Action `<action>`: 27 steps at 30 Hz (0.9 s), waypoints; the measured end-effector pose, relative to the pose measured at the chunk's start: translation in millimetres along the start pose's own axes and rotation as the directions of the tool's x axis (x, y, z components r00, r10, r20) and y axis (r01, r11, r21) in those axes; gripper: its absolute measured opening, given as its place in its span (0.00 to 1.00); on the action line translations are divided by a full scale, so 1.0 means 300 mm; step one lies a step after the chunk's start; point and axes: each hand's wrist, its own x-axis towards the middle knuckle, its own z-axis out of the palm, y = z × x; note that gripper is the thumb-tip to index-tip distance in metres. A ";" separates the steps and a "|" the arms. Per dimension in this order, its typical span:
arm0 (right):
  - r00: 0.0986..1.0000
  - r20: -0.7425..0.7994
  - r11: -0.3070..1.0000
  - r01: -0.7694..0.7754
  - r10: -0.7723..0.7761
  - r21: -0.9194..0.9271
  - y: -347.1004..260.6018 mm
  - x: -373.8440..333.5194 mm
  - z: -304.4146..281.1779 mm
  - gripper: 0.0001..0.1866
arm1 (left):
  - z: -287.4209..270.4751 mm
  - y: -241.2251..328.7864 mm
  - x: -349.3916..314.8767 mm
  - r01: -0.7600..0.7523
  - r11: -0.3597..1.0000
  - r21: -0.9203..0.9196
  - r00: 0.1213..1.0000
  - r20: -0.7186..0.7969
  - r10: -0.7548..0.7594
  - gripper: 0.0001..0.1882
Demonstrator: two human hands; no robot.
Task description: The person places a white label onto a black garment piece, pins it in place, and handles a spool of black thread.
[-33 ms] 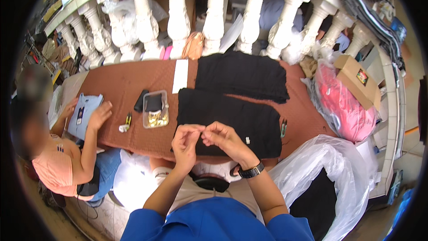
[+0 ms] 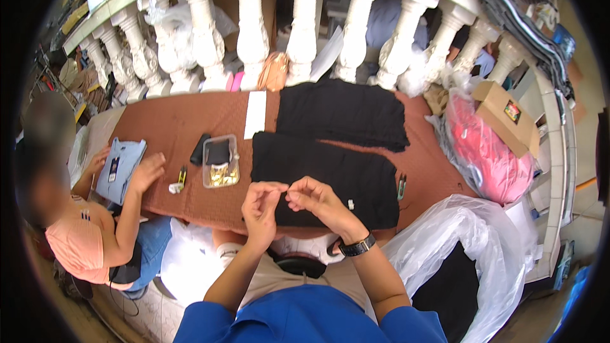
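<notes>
Fingertips (image 2: 274, 186) of left hand (image 2: 259, 213) and right hand (image 2: 325, 203) remain pinched, contents unclear; co-worker's hand (image 2: 148, 171) has edged rightward.

We wear a bright blue shirt (image 2: 311, 314) with short, loose sleeves (image 2: 206, 321) in the same plain cloth. Beige bottoms (image 2: 259, 279) show below its hem, with a thin cord (image 2: 304, 275) hanging in front. A black wristwatch (image 2: 358, 246) circles the wrist of our right hand (image 2: 318, 202).
</notes>
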 end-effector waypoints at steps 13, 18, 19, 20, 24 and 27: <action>0.997 -0.061 0.911 0.015 -0.044 -0.412 -0.193 0.011 -0.085 0.09 | -0.336 -0.254 -0.005 0.130 0.888 0.440 0.985 -0.162 -0.064 0.03; 0.999 0.019 0.878 0.034 -0.028 -0.478 -0.179 0.057 -0.124 0.10 | -0.436 -0.339 0.006 0.160 0.835 0.527 0.974 -0.223 -0.046 0.04; 0.999 0.045 0.876 0.041 -0.022 -0.481 -0.175 0.075 -0.120 0.10 | -0.457 -0.357 -0.005 0.160 0.824 0.543 0.974 -0.221 -0.044 0.04; 0.997 0.072 0.873 0.049 -0.016 -0.485 -0.172 0.097 -0.107 0.10 | -0.475 -0.374 -0.018 0.161 0.814 0.559 0.975 -0.219 -0.042 0.05; 0.985 0.171 0.870 0.078 0.007 -0.486 -0.178 0.209 -0.088 0.10 | -0.466 -0.392 -0.014 0.121 0.797 0.592 0.975 -0.221 0.015 0.06; 0.976 0.215 0.869 0.096 0.012 -0.486 -0.178 0.317 -0.077 0.09 | -0.463 -0.372 -0.009 0.159 0.755 0.637 0.965 -0.263 0.018 0.06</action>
